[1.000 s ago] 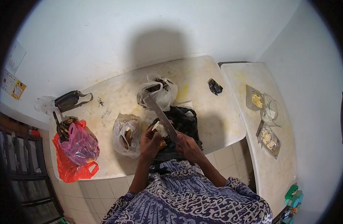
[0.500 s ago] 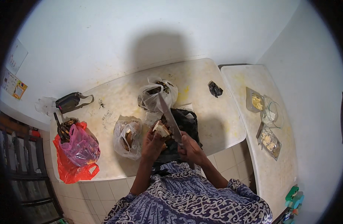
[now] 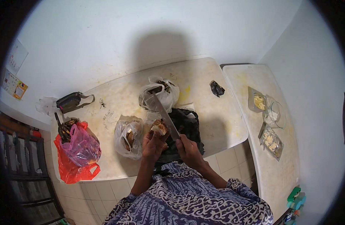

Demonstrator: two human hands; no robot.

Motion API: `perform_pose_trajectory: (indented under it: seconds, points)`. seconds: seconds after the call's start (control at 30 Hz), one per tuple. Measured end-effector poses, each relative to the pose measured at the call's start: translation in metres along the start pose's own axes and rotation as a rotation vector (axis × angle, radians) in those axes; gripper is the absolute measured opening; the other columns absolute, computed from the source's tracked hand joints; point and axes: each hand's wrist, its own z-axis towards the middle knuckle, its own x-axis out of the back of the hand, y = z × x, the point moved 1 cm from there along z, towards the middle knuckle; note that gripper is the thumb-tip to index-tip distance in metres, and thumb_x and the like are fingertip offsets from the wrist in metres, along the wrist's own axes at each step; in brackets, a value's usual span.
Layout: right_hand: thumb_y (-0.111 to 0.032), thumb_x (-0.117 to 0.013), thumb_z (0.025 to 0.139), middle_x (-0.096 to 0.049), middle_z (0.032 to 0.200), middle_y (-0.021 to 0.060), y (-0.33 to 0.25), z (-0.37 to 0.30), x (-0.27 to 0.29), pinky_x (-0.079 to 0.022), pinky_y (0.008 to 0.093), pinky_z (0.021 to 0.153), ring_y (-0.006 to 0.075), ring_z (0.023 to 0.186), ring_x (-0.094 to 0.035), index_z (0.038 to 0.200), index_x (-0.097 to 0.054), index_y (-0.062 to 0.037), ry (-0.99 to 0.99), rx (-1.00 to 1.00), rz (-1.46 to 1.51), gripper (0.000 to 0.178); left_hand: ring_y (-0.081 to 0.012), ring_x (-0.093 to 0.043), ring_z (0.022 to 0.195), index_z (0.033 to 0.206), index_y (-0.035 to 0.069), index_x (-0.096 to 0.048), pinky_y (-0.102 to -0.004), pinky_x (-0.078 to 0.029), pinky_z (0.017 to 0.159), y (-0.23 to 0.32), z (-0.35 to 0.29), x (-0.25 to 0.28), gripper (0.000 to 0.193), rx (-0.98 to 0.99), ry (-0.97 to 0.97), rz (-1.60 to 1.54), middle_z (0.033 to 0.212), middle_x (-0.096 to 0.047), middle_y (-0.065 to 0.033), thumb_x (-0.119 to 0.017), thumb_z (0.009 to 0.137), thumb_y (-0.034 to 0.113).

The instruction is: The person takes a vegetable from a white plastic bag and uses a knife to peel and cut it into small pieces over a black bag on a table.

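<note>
My left hand [image 3: 153, 146] grips a chunk of produce with rough brown skin and pale flesh [image 3: 159, 128]; I cannot tell its kind. In my right hand [image 3: 189, 150] is a long, wide-bladed knife [image 3: 166, 118], its handle wrapped by the fingers. The blade slants up and to the left, beside the chunk's right side. Below both hands lies an opened black plastic bag [image 3: 188, 127], with brown bits partly hidden by my hands. Just left of my left hand is a clear plastic bag [image 3: 128, 138] with something brown inside.
Beyond the knife stands a white bag [image 3: 159, 93] of dark scraps. At the left are red [image 3: 73, 172] and purple bags [image 3: 80, 148] and a dark pouch [image 3: 71, 103]. On the right table are a metal tray [image 3: 256, 100], a glass bowl [image 3: 274, 115] and a container [image 3: 272, 144] of pale pieces.
My left hand has turned the chunk, so more brown skin shows. The knife has shifted slightly left and down, its tip leaning further left.
</note>
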Motion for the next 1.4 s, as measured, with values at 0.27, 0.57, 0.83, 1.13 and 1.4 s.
perform_pose_trajectory:
  seconds: [0.27, 0.57, 0.83, 1.13, 1.4]
  points:
    - [-0.016, -0.048, 0.101, -0.061, 0.119, 0.0260, -0.020, 0.001, 0.003, -0.051, 0.0407, 0.087, 0.0399, 0.106, -0.062, 0.146, -0.037, -0.0055, -0.072, 0.019, -0.106, 0.048, -0.0245, -0.058, 0.116, 0.134, 0.001, -0.044, -0.0373, -0.049, 0.100, 0.007, 0.001, 0.008, 0.049, -0.218, 0.102, 0.150, 0.125, -0.058, -0.0149, -0.064, 0.089, -0.003]
    - [-0.019, -0.047, 0.101, -0.060, 0.120, 0.0280, -0.008, 0.000, -0.001, -0.053, 0.0461, 0.080, 0.0445, 0.101, -0.063, 0.150, -0.029, -0.0084, -0.028, 0.121, -0.170, 0.053, -0.0215, -0.064, 0.103, 0.131, 0.002, -0.044, -0.0346, -0.055, 0.089, 0.010, 0.000, -0.009, 0.049, -0.295, 0.118, 0.270, 0.116, -0.062, -0.0117, -0.066, 0.087, -0.003]
    - [-0.022, -0.037, 0.104, -0.059, 0.119, 0.0300, -0.013, 0.001, 0.000, -0.050, 0.0455, 0.081, 0.0438, 0.097, -0.063, 0.153, -0.022, -0.0115, -0.107, 0.063, -0.149, 0.053, -0.0207, -0.063, 0.104, 0.120, 0.001, -0.050, -0.0344, -0.052, 0.091, 0.010, -0.005, -0.010, 0.039, -0.212, 0.121, 0.295, 0.115, -0.062, -0.0105, -0.067, 0.086, -0.005]
    - [-0.022, -0.035, 0.105, -0.061, 0.089, 0.0294, -0.016, 0.005, 0.001, -0.044, 0.0464, 0.065, 0.0429, 0.066, -0.056, 0.155, -0.018, -0.0192, -0.213, -0.151, -0.033, 0.053, -0.0210, -0.061, 0.109, 0.118, -0.002, -0.052, -0.0357, -0.053, 0.093, 0.014, -0.006, -0.018, 0.037, -0.127, 0.106, 0.471, 0.117, -0.061, -0.0106, -0.068, 0.084, -0.007]
    - [-0.025, -0.033, 0.105, -0.060, 0.081, 0.0234, -0.017, 0.004, -0.003, -0.044, 0.0415, 0.064, 0.0364, 0.062, -0.056, 0.151, -0.028, -0.0162, -0.078, -0.100, -0.029, 0.047, -0.0210, -0.061, 0.110, 0.120, -0.002, -0.050, -0.0362, -0.052, 0.094, 0.006, -0.007, -0.021, 0.041, -0.168, 0.082, 0.466, 0.119, -0.061, -0.0131, -0.069, 0.084, -0.005]
